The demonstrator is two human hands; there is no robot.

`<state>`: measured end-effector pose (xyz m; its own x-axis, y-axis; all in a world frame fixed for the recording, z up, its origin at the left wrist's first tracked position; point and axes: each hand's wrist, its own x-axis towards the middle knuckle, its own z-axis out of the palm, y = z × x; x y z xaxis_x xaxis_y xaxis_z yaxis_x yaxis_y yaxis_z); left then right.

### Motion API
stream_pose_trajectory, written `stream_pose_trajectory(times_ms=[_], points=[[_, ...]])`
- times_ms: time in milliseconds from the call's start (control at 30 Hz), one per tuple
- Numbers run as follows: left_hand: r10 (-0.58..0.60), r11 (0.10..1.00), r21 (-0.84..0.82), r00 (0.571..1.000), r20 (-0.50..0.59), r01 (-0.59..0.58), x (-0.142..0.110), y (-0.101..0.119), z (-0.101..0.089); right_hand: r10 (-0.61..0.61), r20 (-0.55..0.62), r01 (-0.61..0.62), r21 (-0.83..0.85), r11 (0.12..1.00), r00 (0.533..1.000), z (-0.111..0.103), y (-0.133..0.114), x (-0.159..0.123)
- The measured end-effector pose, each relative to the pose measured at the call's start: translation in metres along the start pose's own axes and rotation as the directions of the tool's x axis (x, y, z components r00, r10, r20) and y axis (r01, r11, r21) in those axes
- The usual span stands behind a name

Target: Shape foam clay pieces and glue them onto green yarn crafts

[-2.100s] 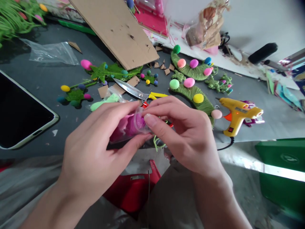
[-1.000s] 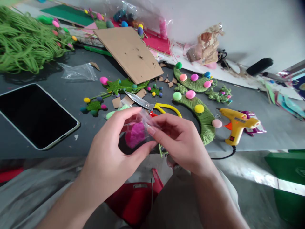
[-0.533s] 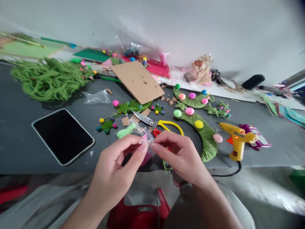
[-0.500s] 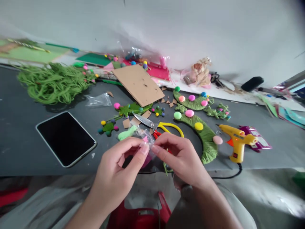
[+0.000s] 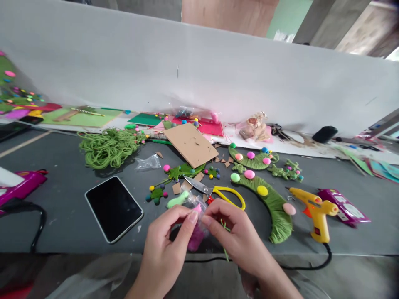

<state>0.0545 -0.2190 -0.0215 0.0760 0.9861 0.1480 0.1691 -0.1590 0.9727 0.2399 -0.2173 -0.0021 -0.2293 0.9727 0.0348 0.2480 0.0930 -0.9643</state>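
My left hand [image 5: 171, 241] pinches a small clear plastic bag [image 5: 195, 195] between thumb and forefinger, with something bright pink showing at the pinch. My right hand [image 5: 238, 238] grips the same bag's edge close beside it. A magenta mass [image 5: 195, 237], partly hidden by my left hand, shows below the fingertips. Just beyond my hands lie scissors [image 5: 227, 193] with yellow handles and a light green bundle [image 5: 178, 200]. A green yarn-wrapped arc [image 5: 276, 207] dotted with coloured pompoms lies to the right of my right hand.
A tablet [image 5: 114, 209] lies on the left, with a green yarn heap [image 5: 110, 148] behind it. Cardboard [image 5: 191, 145] and pompom-trimmed green pieces [image 5: 157, 194] sit mid-table. On the right are a yellow glue gun [image 5: 314, 211] with a black cord and a purple packet [image 5: 343, 207].
My view has tilted up and swung left, bringing in more wall and the purple item at the left edge. Both hands keep pinching the bag; more of the magenta mass shows.
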Motion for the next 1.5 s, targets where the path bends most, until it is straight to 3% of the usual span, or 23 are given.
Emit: stream_pose_trajectory(times_ms=[300,933,1133,1233,1333,1433,1500], points=[[-0.063,0.998,-0.03,0.998,-0.001,0.063,0.004,-0.003,0.0,0.043,-0.003,-0.043,0.035,0.998,0.999,-0.002,0.001,0.002],[0.003,0.999,0.032,1.0,-0.004,-0.003,-0.001,-0.002,-0.002,0.007,0.0,-0.007,0.029,1.0,1.0,-0.001,0.002,-0.001],[-0.025,0.998,0.058,1.0,-0.013,0.025,0.005,0.003,0.005,0.001,-0.006,-0.001,-0.009,1.0,1.0,-0.002,0.003,0.002],[-0.038,0.996,0.085,0.997,0.07,0.032,0.026,0.012,0.005,0.028,-0.037,-0.028,0.002,1.0,0.999,-0.009,0.004,0.01],[-0.052,0.989,0.148,0.975,0.214,0.02,0.065,0.027,-0.014,0.086,-0.068,-0.083,0.045,0.996,0.994,-0.019,0.007,0.017],[-0.019,0.962,0.273,0.988,0.154,-0.024,0.126,0.043,-0.059,0.129,-0.093,-0.121,0.084,0.989,0.987,-0.029,0.012,0.02],[0.041,0.923,0.381,0.999,0.021,-0.046,0.174,0.051,-0.099,0.141,-0.112,-0.129,0.109,0.986,0.984,-0.031,0.013,0.024]])
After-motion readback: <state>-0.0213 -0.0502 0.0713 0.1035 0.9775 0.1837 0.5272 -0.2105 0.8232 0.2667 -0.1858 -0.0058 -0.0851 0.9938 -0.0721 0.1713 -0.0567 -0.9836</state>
